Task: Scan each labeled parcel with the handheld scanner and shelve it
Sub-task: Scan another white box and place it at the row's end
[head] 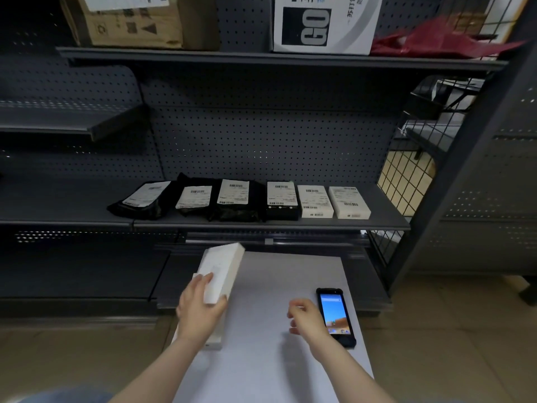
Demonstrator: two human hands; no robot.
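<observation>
Left hand grips white box; scanner lies beside right hand.

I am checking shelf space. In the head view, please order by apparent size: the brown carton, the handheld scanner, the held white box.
1. brown carton, although cropped
2. white box in the left hand
3. handheld scanner

The last two look similar, and both are nearer, so I cannot rank them surely.

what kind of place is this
Probably a parcel pickup point or small stockroom: grey pegboard shelving, a row of labelled parcels on a shelf, and a handheld scanner lying on the white table.

White carton on top shelf reads "GO" (parcel labels illegible).
</observation>
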